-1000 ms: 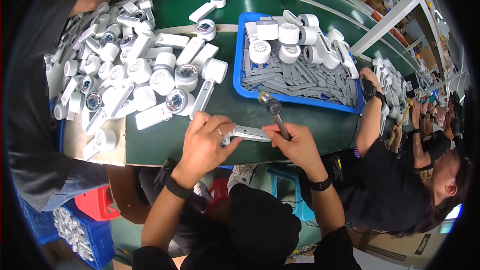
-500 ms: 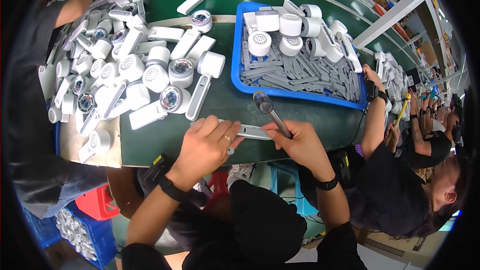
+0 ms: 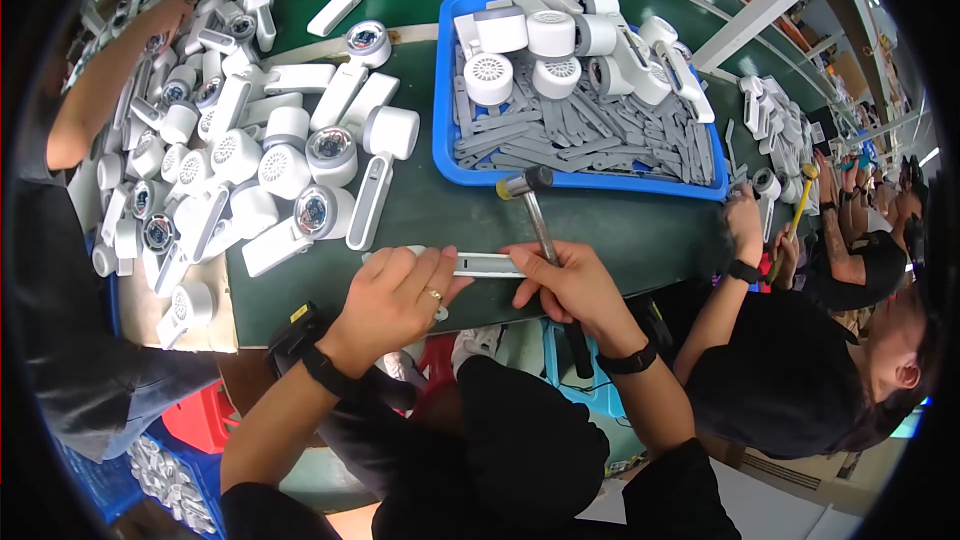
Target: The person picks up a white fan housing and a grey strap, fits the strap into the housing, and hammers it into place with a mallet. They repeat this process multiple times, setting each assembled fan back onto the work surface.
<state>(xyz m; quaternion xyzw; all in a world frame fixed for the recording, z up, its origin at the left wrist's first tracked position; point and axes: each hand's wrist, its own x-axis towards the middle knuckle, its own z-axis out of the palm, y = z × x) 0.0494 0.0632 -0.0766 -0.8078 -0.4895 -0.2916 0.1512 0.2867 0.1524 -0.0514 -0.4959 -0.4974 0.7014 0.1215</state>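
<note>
My left hand is closed around one end of a white handheld fan with a grey strip along its handle; the fan's held end is mostly hidden by the fingers. A small hammer with a dark, yellowish-faced head is gripped in my right hand. Its head points up toward the tray, and its black grip hangs below the palm. My right thumb and fingers also reach the near right end of the handle.
A blue tray beyond my hands holds grey strips and several white fans. Many white fans are piled on the left of the green table. A co-worker's arm is beside the tray, another at the far left.
The hammer has turned in my right hand, so its head now shows sideways and its grip hangs lower. The whole view has shifted slightly. My left hand still holds the fan.
</note>
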